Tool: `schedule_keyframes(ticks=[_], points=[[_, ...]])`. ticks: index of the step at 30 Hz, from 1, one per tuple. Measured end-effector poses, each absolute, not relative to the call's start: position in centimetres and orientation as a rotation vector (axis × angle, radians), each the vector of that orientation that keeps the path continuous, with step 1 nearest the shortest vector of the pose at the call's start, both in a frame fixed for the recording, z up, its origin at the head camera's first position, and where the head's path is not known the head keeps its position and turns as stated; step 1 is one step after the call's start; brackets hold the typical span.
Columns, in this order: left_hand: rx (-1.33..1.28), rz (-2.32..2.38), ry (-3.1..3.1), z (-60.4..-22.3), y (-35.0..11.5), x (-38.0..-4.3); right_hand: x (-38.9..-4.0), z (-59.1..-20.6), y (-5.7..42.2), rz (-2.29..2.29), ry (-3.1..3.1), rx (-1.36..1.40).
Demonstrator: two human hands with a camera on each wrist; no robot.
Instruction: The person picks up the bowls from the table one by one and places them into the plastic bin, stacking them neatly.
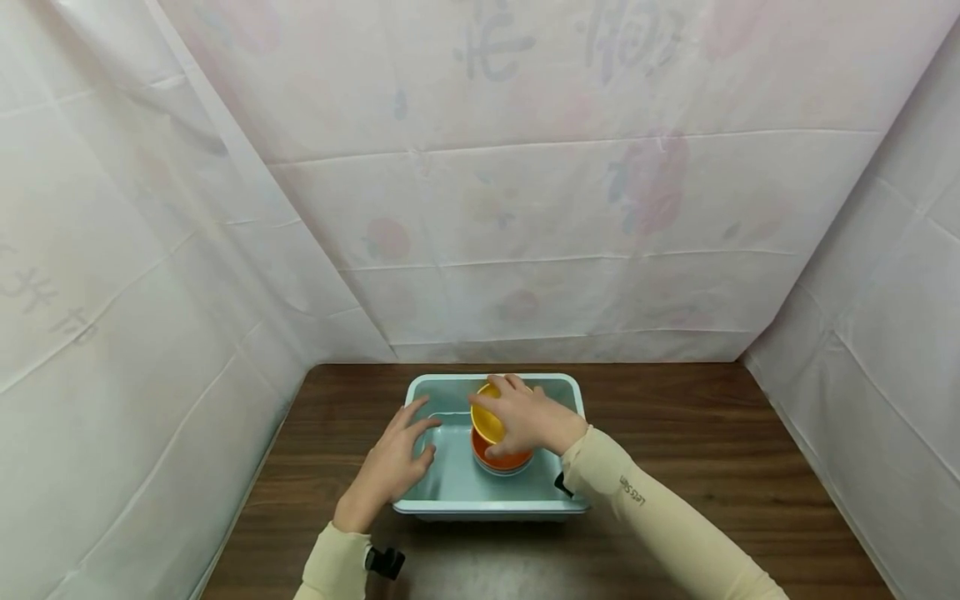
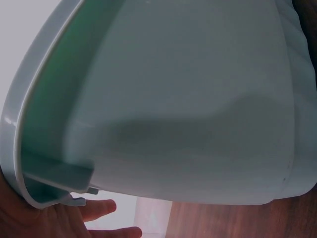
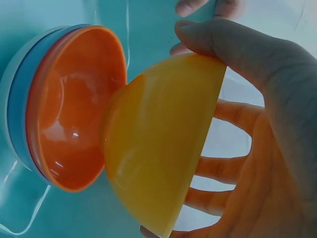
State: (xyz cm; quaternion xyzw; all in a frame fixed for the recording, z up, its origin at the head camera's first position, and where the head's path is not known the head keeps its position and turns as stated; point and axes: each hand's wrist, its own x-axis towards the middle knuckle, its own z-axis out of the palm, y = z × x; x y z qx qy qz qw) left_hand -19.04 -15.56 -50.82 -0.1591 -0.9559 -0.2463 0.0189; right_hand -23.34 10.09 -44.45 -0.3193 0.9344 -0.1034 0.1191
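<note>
The right hand reaches into a pale green tub on the dark wooden counter and grips a yellow bowl. Its thumb curls over the rim on one side and its fingers spread across the open mouth on the other. The yellow bowl is tilted on edge, and its rounded bottom sits just inside an orange bowl, the top one of a small stack. Below the orange bowl, a blue rim and a whitish rim show. The stack stands on the tub's floor, toward the right side.

The left hand lies on the tub's left rim with fingers spread and fairly straight, reaching over the edge. From the left wrist view its fingertips show under the rim's lip, touching the tub and clasping nothing.
</note>
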Motion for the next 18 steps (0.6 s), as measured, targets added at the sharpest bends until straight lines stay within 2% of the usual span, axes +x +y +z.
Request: schedule_keyframes(ticks=[18], points=[[-0.485, -0.767, -2.972, -50.7, -15.5, -19.0, -23.2, -45.7, 9.7, -0.224, 2.752, -1.012]])
